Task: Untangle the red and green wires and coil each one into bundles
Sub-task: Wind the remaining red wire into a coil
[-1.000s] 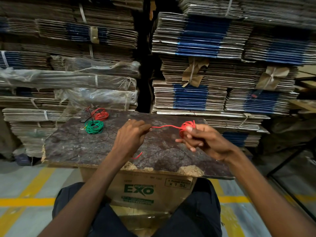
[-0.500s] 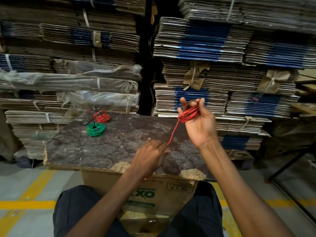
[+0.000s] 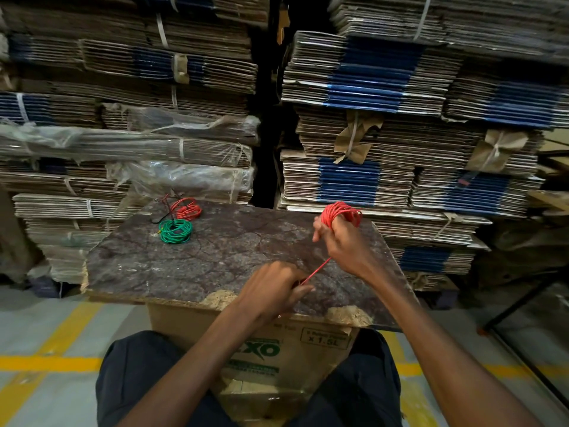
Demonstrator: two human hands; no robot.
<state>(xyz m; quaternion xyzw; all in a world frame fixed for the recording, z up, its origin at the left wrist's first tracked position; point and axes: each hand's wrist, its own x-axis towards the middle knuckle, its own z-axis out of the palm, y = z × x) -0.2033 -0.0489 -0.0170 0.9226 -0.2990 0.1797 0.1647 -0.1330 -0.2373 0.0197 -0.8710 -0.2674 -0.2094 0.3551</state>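
A coil of thin red wire [image 3: 340,213] was held wound around the fingers of the right hand [image 3: 345,245], raised over the far right of a worn brown board [image 3: 215,260]. A taut strand was pinched in the curled left hand [image 3: 272,291] near the board's front edge. A coiled green wire bundle [image 3: 175,231] and a second red wire bundle [image 3: 186,209] were laid at the far left corner.

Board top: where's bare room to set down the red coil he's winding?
Free: the board middle, between the green bundle and the left hand; also its left front corner. Crowded: far left corner, where the green bundle and red bundle lie, and the near right under both hands.
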